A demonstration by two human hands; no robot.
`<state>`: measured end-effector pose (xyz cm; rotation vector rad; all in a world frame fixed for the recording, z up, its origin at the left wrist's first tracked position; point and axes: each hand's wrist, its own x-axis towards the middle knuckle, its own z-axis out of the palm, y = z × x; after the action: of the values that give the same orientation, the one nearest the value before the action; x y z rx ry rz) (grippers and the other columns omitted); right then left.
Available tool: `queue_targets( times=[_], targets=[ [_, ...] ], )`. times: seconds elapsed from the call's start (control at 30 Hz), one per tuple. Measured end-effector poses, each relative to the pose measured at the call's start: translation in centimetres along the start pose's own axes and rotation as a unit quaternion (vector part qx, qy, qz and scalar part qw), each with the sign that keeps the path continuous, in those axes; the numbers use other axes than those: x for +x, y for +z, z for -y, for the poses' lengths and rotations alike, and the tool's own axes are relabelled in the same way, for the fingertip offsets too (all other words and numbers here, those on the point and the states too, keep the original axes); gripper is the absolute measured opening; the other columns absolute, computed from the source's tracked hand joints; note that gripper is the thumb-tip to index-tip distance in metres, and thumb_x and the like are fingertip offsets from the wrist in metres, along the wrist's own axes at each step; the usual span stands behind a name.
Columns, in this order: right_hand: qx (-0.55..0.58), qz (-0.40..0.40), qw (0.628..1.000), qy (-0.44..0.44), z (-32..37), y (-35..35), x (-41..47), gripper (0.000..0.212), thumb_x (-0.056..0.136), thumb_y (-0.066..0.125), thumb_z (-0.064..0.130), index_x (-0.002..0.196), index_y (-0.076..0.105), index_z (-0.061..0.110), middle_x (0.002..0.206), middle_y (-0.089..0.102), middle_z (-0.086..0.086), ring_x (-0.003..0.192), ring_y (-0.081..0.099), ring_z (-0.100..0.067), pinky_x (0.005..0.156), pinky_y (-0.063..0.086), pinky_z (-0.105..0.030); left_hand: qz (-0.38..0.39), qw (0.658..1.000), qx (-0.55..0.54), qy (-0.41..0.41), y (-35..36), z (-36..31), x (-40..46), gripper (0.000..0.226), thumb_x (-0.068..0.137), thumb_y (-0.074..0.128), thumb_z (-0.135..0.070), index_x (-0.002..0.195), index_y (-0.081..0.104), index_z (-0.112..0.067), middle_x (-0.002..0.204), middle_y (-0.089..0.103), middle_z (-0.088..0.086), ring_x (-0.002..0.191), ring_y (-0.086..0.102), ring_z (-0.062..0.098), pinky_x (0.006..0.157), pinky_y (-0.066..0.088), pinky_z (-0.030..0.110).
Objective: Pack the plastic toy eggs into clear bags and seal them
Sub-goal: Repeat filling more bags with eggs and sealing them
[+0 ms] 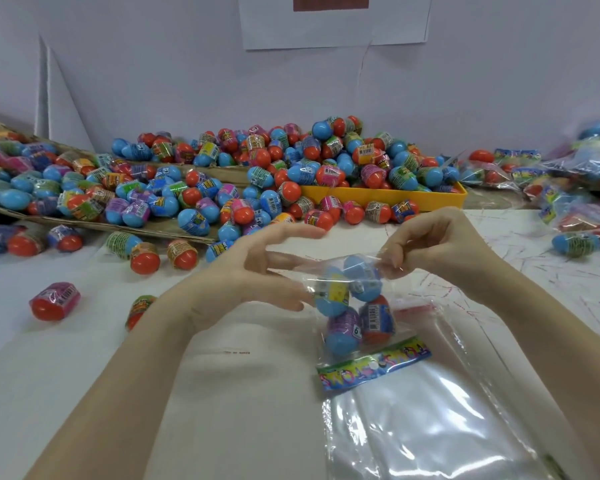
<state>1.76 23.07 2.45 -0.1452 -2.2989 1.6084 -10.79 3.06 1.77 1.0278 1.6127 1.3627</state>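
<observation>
A clear bag with several blue and red toy eggs inside lies on the white table, its colourful header card toward me. My right hand pinches the bag's open top edge at the far right corner. My left hand is beside the bag on the left, fingers spread and straight, fingertips touching the bag's side. A big heap of loose eggs lies behind the hands.
A stack of empty clear bags lies near me on the right. A yellow tray holds eggs at the back. Filled bags pile at the right. Cardboard lies under eggs on the left. Stray eggs dot the table.
</observation>
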Motion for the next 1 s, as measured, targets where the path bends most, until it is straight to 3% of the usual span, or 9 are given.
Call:
queue_targets(
  times=[0.1, 0.2, 0.3, 0.4, 0.47, 0.6, 0.67, 0.77, 1.0],
  targets=[
    [-0.006, -0.002, 1.000, -0.002, 0.0, 0.1, 0.0, 0.047, 0.064, 0.047, -0.033, 0.044, 0.062, 0.008, 0.051, 0.064, -0.004, 0.053, 0.065, -0.012, 0.050, 0.053, -0.018, -0.084, 0.994, -0.060, -0.042, 0.2, -0.5, 0.5, 0.007, 0.081, 0.063, -0.022, 0.088, 0.066, -0.020, 0.071, 0.073, 0.005, 0.057, 0.070, 0.026, 0.047, 0.055, 0.025],
    [-0.006, -0.006, 1.000, 0.000, 0.0, 0.1, 0.1, 0.044, 0.064, 0.048, -0.032, 0.045, 0.061, 0.005, 0.050, 0.063, -0.003, 0.052, 0.065, -0.011, 0.049, 0.052, -0.017, -0.059, 0.998, -0.003, -0.023, 0.0, 0.0, 0.3, 0.013, 0.058, 0.075, -0.021, 0.071, 0.074, -0.020, 0.072, 0.071, 0.006, 0.059, 0.070, 0.026, 0.049, 0.053, 0.021],
    [0.007, -0.009, 1.000, 0.006, -0.1, 0.0, 0.0, 0.043, 0.066, 0.047, -0.032, 0.047, 0.060, 0.003, 0.050, 0.063, -0.004, 0.051, 0.065, -0.012, 0.048, 0.051, -0.016, -0.027, 0.999, -0.010, -0.020, -0.5, -0.1, -0.5, 0.028, 0.061, 0.061, -0.008, 0.080, 0.075, -0.022, 0.078, 0.072, 0.003, 0.072, 0.071, 0.027, 0.057, 0.054, 0.021],
    [0.010, -0.009, 1.000, 0.010, -0.2, -0.1, 0.0, 0.043, 0.067, 0.048, -0.032, 0.046, 0.061, 0.004, 0.050, 0.063, -0.005, 0.051, 0.064, -0.012, 0.048, 0.051, -0.017, -0.043, 0.998, 0.042, -0.012, -0.4, 0.0, -0.3, 0.026, 0.062, 0.073, -0.008, 0.085, 0.073, -0.023, 0.074, 0.073, 0.004, 0.072, 0.071, 0.023, 0.058, 0.053, 0.018],
    [0.006, -0.004, 1.000, 0.012, -0.2, -0.1, 0.0, 0.042, 0.067, 0.048, -0.031, 0.047, 0.061, 0.003, 0.051, 0.064, -0.005, 0.051, 0.064, -0.012, 0.048, 0.051, -0.017, -0.078, 0.994, 0.074, 0.005, 0.0, -0.1, -0.1, 0.024, 0.065, 0.080, -0.006, 0.081, 0.072, -0.023, 0.070, 0.073, 0.005, 0.067, 0.071, 0.017, 0.055, 0.051, 0.016],
    [0.002, -0.001, 1.000, 0.013, -0.1, -0.1, 0.0, 0.048, 0.067, 0.049, -0.031, 0.045, 0.064, 0.009, 0.051, 0.064, -0.004, 0.051, 0.065, -0.012, 0.049, 0.052, -0.017, -0.150, 0.986, 0.053, 0.058, 0.2, 0.0, 0.0, 0.011, 0.065, 0.072, -0.014, 0.067, 0.075, -0.024, 0.067, 0.073, 0.006, 0.063, 0.070, 0.014, 0.052, 0.052, 0.016],
    [-0.008, 0.004, 1.000, 0.010, 0.0, -0.1, 0.0, 0.052, 0.067, 0.050, -0.030, 0.043, 0.065, 0.013, 0.052, 0.065, -0.003, 0.052, 0.064, -0.011, 0.049, 0.051, -0.016, -0.160, 0.983, 0.058, 0.074, 0.1, 0.1, 0.0, 0.025, 0.069, 0.071, -0.003, 0.065, 0.075, -0.026, 0.065, 0.072, 0.004, 0.062, 0.070, 0.012, 0.051, 0.052, 0.016],
    [-0.022, 0.013, 1.000, 0.013, 0.0, -0.1, 0.0, 0.050, 0.067, 0.049, -0.030, 0.045, 0.065, 0.012, 0.052, 0.065, -0.001, 0.052, 0.063, -0.009, 0.049, 0.050, -0.015, -0.160, 0.983, 0.065, 0.068, 0.0, 0.1, -0.2, 0.042, 0.075, 0.062, 0.012, 0.063, 0.076, -0.026, 0.064, 0.072, 0.001, 0.061, 0.069, 0.010, 0.051, 0.051, 0.015],
    [-0.057, 0.026, 0.998, 0.008, 0.4, 0.2, -0.1, 0.048, 0.066, 0.050, -0.031, 0.046, 0.064, 0.010, 0.055, 0.067, -0.002, 0.059, 0.068, -0.013, 0.053, 0.053, -0.018, -0.125, 0.985, 0.106, 0.060, -0.2, -0.1, -0.4, 0.041, 0.071, 0.061, 0.018, 0.064, 0.076, -0.020, 0.066, 0.073, 0.002, 0.063, 0.069, 0.008, 0.056, 0.050, 0.013]
  ],
)
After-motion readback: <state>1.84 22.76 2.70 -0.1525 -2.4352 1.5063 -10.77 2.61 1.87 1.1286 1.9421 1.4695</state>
